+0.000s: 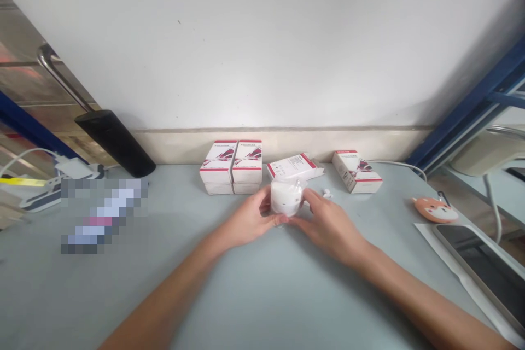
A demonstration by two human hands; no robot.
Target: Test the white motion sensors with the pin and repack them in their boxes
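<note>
Both my hands meet at the middle of the pale table (246, 295) around a small white rounded case (285, 198) wrapped in clear plastic. My left hand (248, 221) grips its left side with fingers curled. My right hand (328, 221) holds its right side, thumb and fingers pinching it. A tiny white earbud-like piece (327, 193) lies on the table just beyond my right hand.
Stacked white-and-red boxes (232, 167) stand behind the case, one box (293, 165) lies flat, another (356, 170) sits to the right. An orange animal-shaped item (435, 209) and a tablet (482, 265) are at right. A black handle (115, 142) and power strip (41, 194) are at left.
</note>
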